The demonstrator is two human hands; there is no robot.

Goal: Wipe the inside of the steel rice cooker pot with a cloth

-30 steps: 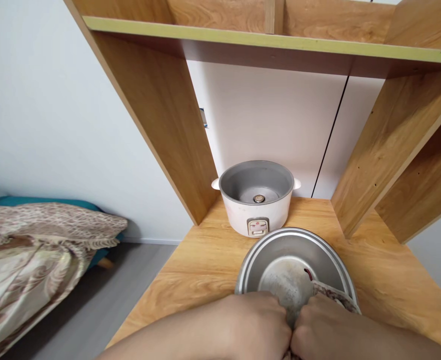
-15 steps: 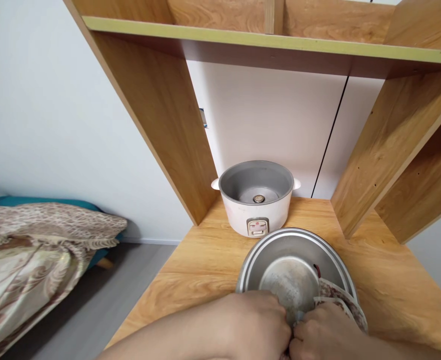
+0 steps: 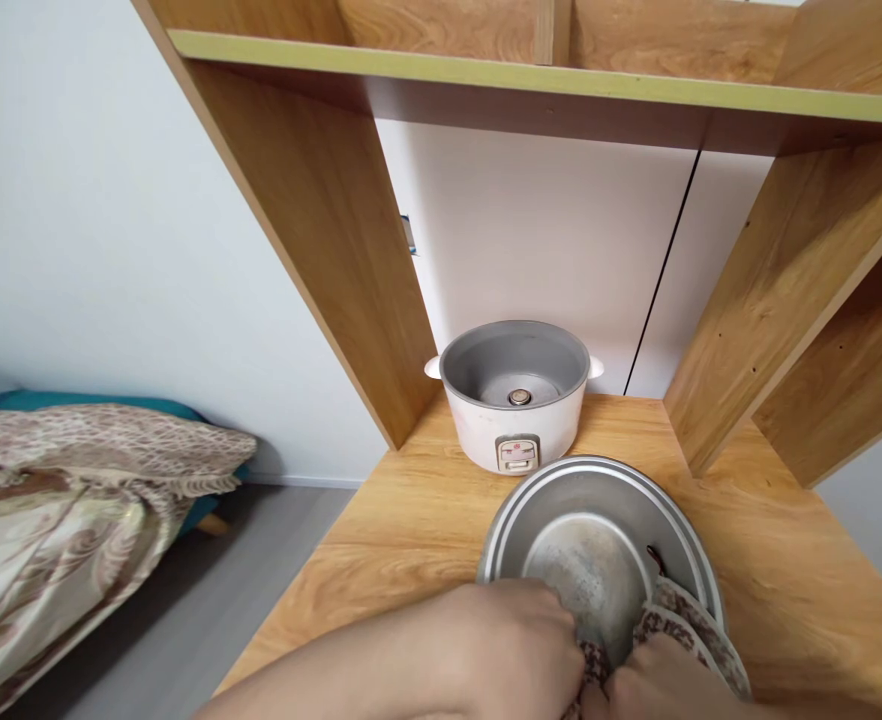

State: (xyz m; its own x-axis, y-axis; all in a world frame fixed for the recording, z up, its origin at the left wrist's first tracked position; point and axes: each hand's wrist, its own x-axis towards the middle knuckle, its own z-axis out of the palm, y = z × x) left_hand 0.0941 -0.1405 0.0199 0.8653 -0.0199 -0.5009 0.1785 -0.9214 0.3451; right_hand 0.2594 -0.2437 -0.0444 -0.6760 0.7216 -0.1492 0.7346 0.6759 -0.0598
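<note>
A metal inner pot (image 3: 561, 500) stands on the wooden desk (image 3: 381, 540), close to me. My left hand (image 3: 501, 645) grips the pot's near rim. My right hand (image 3: 658, 685) is closed on a patterned cloth (image 3: 681, 625) that lies against the inside of the pot's right wall. Behind the pot sits a white rice cooker body (image 3: 514, 400), open, with its grey heating well showing.
Wooden shelf uprights (image 3: 336, 230) rise on both sides of the desk, with a shelf board (image 3: 486, 75) overhead. A white wall panel stands behind the cooker. To the left, below desk level, lies a bed with a patterned blanket (image 3: 73, 480) over grey floor.
My right hand has slid right and toward me along the pot's inner wall, dragging the cloth with it. More cloth now shows. The left hand stays on the rim.
</note>
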